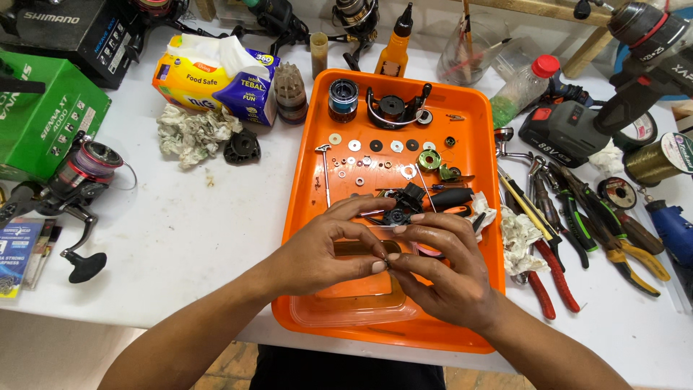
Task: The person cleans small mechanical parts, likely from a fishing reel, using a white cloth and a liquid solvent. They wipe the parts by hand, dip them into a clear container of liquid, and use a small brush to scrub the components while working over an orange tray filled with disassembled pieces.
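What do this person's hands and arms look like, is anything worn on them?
Both arms are bare up to the picture's lower edge: no sleeves, gloves, watch or bracelet show. The left hand and right hand carry no rings that I can see. The fingernails are short, rounded and look pale, without obvious polish. Dark clothing shows below the table edge, between the forearms.

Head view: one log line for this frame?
left hand + right hand: pinching tiny part | over orange tray | pliers right

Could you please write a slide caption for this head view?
Left hand and right hand pinch a tiny part together above a rectangular orange plastic tray of small reel parts.
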